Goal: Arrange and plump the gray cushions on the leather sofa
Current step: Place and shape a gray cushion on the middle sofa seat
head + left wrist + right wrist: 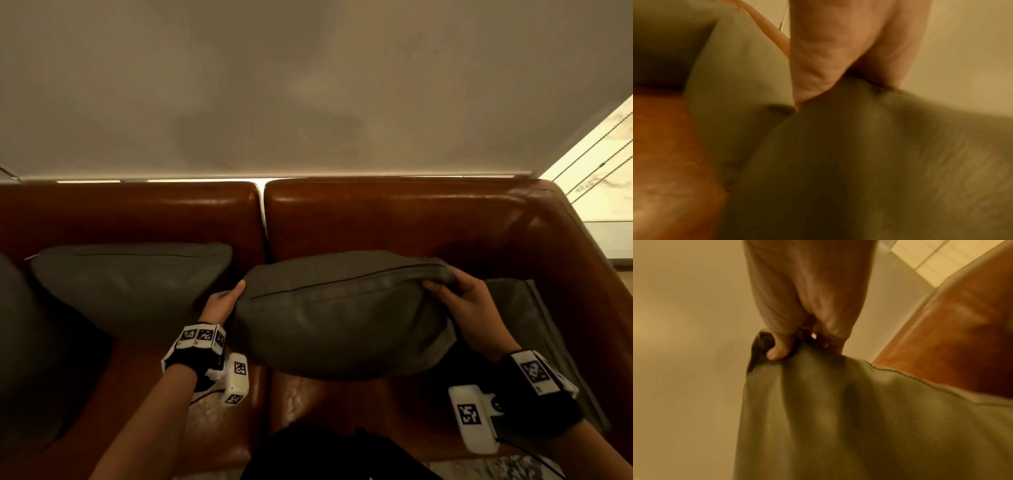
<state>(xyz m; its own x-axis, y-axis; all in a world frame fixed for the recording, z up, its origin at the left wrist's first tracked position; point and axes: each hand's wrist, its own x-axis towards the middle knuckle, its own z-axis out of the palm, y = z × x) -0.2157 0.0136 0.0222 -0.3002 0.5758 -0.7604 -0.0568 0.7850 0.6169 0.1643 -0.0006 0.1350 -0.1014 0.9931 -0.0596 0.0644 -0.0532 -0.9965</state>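
Holding the gray cushion (342, 315) above the leather sofa (394, 219) seat, the left hand (222, 301) grips its left end; right hand (469, 301) fingers (777, 352) pinch its right corner.

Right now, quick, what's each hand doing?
Left hand: holding the middle gray cushion by its left end.
Right hand: pinching that cushion's right corner.

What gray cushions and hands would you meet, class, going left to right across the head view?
Dark gray cushion cut off at the left edge → gray cushion leaning on the sofa back → left hand → held gray cushion → right hand → flat gray cushion beside the armrest.
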